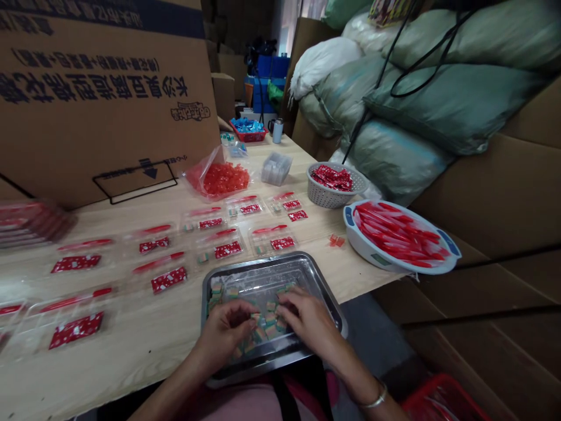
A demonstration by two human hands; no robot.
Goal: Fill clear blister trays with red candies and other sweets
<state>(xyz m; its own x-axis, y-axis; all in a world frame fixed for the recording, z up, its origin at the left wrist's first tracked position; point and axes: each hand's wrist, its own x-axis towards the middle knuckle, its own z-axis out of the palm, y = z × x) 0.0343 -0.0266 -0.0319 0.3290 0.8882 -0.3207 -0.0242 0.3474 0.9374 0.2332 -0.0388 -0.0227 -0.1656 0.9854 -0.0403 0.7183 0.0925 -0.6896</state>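
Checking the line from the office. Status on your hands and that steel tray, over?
Left hand and right hand low over steel tray, among small striped sweets. Plastic trays with red packets lie to its left, none in the way.

The view is taken from the head, facing forward and down, close above the left hand (pixel 225 334) and right hand (pixel 307 318), with the tabletop (pixel 322 234) seen beyond them.

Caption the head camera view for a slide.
Left hand and right hand touch striped candy cubes in a steel tray.
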